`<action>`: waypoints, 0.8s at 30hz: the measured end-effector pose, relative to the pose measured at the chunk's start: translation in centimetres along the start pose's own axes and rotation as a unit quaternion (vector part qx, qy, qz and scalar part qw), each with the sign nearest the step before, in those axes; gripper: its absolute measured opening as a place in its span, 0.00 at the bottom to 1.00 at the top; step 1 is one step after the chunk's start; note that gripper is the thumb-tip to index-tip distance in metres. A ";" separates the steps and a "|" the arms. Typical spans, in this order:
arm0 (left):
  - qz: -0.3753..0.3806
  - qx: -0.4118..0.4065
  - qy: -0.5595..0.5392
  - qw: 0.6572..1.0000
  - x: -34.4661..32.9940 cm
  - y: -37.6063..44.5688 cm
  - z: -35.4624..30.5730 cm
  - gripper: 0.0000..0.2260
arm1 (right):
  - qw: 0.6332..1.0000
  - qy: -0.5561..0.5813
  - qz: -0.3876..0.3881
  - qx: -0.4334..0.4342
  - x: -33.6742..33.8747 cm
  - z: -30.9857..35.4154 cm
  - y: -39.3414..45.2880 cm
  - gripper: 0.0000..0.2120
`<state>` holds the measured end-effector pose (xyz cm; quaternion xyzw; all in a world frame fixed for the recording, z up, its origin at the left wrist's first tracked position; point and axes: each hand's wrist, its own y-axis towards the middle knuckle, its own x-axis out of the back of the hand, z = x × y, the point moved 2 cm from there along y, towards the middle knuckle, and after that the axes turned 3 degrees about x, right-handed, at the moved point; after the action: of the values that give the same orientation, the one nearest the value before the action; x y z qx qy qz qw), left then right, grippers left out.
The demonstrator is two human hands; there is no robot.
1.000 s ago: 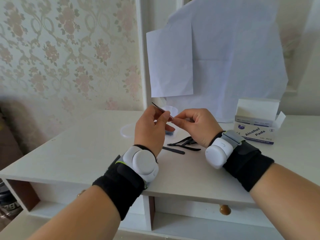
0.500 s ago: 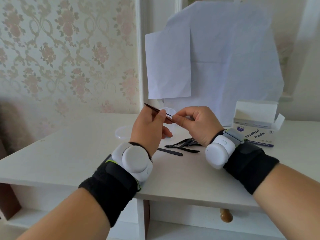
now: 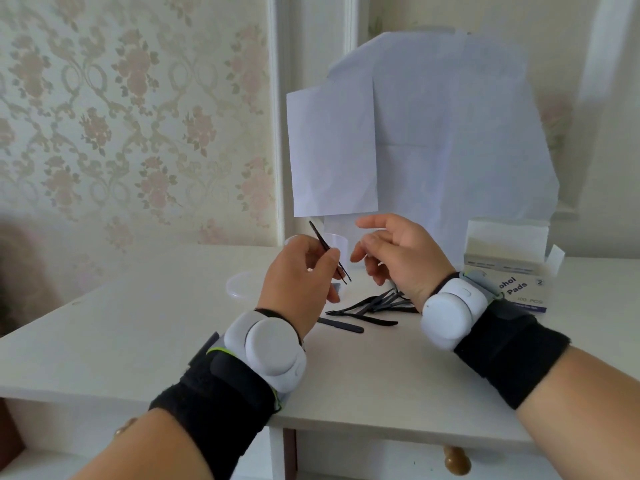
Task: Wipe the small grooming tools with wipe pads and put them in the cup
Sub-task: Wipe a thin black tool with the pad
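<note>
My left hand [image 3: 298, 282] pinches thin black tweezers [image 3: 329, 251], tilted with the tips pointing down to the right. My right hand [image 3: 394, 254] hovers just right of them, with the index finger stretched out. A small pale wipe pad [image 3: 367, 242] seems held between its thumb and middle finger, apart from the tweezers. A clear plastic cup [image 3: 335, 241] stands on the white table [image 3: 138, 334] behind my left hand, partly hidden. Several black grooming tools [image 3: 374, 304] lie in a pile below my right hand. A black file [image 3: 341, 325] rests in front of the pile.
An open box of alcohol pads [image 3: 509, 271] stands at the right rear. A clear round lid [image 3: 242, 285] lies left of the cup. White paper sheets [image 3: 415, 140] lean against the wall behind. A drawer knob [image 3: 457, 460] shows below the table edge.
My right hand has let go of the tweezers and drawn back to the right, fingers spreading. My left hand has tipped the tweezers more upright.
</note>
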<state>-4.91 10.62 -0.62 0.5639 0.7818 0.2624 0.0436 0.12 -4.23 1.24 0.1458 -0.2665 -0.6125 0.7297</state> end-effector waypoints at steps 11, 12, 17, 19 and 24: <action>0.027 -0.001 0.000 1.000 -0.1 -0.2 -0.1 0.05 | 0.999 -0.024 -0.006 0.025 0.1 0.2 -0.4 0.07; 0.030 -0.001 0.002 1.000 -0.1 -0.2 -0.1 0.06 | 0.999 -0.036 -0.010 0.030 0.1 0.2 -0.4 0.08; 0.040 0.019 -0.021 0.999 0.0 -0.3 -0.2 0.07 | 0.996 -0.071 -0.041 0.038 0.4 0.2 -0.3 0.07; 0.049 0.024 -0.038 0.998 0.0 -0.3 -0.2 0.07 | 0.996 -0.072 -0.043 0.044 0.5 0.2 -0.3 0.06; 0.034 0.025 -0.047 0.998 0.1 -0.2 -0.1 0.07 | 0.998 -0.048 -0.013 0.039 0.0 0.2 -0.3 0.02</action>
<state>-5.16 10.60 -0.59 0.6029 0.7654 0.2177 0.0574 -0.23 -4.25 1.21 0.1483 -0.3229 -0.6177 0.7016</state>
